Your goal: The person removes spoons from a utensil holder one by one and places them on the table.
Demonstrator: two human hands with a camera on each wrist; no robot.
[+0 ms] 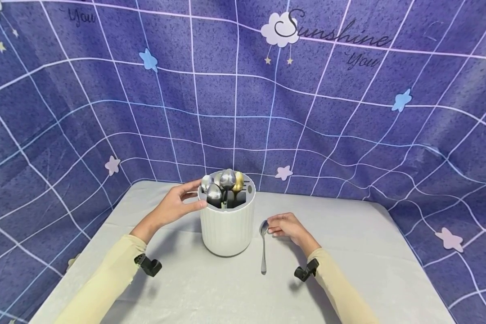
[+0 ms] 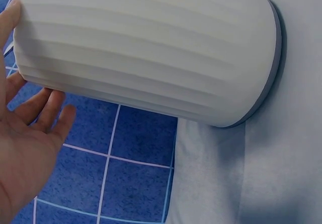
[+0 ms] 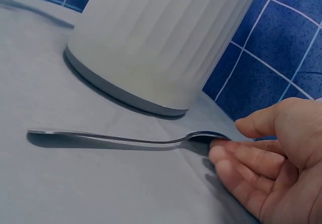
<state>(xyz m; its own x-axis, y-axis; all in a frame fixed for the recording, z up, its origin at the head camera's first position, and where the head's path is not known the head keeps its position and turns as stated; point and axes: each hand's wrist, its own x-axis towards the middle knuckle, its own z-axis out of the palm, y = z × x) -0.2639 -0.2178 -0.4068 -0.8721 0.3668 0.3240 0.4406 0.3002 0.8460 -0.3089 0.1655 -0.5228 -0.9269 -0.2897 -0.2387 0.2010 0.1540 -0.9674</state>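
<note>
A white ribbed utensil holder [image 1: 227,229] stands upright on the table, with several spoons [image 1: 227,179] in it, bowls up; one is gold-coloured. My left hand [image 1: 177,204] holds the holder at its upper left side, thumb at the front of the rim and fingers round the back. In the left wrist view the fingertips [image 2: 55,95] touch the ribbed wall. A single metal spoon [image 1: 263,247] lies to the right of the holder, its handle toward me. My right hand [image 1: 287,226] is at its bowl, fingertips [image 3: 219,153] right at the bowl's edge and the thumb raised a little apart.
A pale cloth covers the table [image 1: 210,292]. Behind and at both sides hangs a blue-purple curtain [image 1: 235,126] with white grid lines, stars and clouds. Each wrist wears a small black camera [image 1: 147,265].
</note>
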